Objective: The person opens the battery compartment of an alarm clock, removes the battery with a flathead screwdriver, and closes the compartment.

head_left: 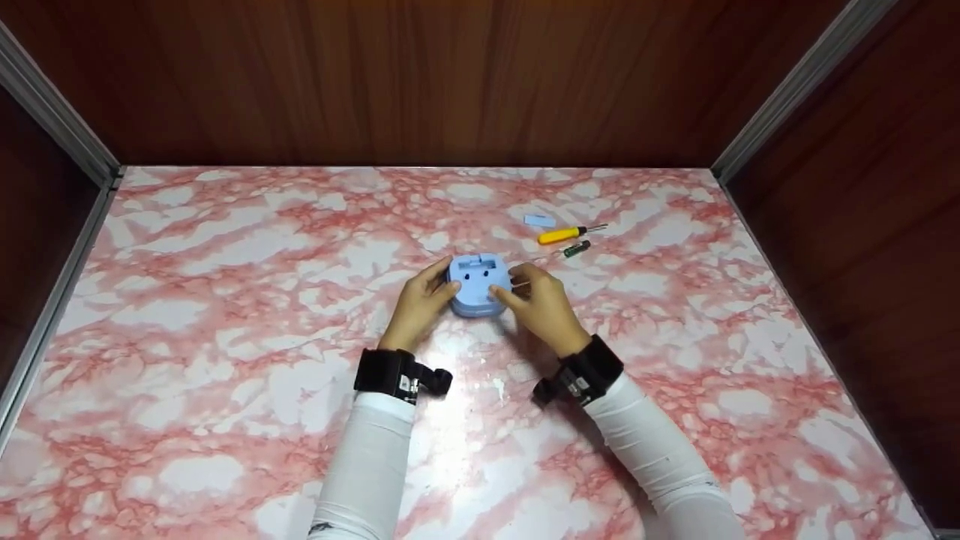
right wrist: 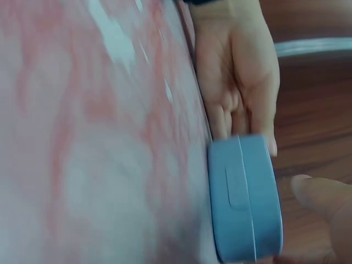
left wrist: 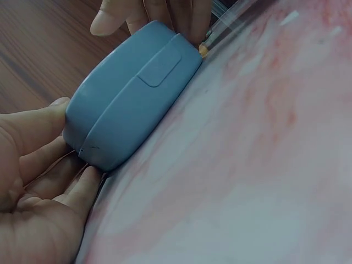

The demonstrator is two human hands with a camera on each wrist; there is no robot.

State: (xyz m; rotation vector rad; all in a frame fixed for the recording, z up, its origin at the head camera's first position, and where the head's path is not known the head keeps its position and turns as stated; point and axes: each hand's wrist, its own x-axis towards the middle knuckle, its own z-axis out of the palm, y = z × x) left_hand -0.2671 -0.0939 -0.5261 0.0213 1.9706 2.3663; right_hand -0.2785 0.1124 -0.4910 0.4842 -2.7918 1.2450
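A rounded-square light-blue plastic device (head_left: 478,300) rests on the table, its upper face showing an uncovered battery compartment and two small black spots. My left hand (head_left: 420,304) grips its left side, thumb on the upper edge and fingers low against the side, as the left wrist view shows. On the opposite side is my right hand (head_left: 541,304), fingers by the device's right edge. In the right wrist view its thumb (right wrist: 319,195) is raised off the device (right wrist: 245,201). A seam and a raised tab mark the side wall facing me; the right fingertips are partly hidden.
Behind the right hand lie a green battery (head_left: 577,249), a yellow-handled screwdriver (head_left: 561,236) and a small flat blue piece (head_left: 539,220). Brown wood-grain panels (head_left: 420,82) wall in the back and sides of the red-and-white marbled table (head_left: 225,322).
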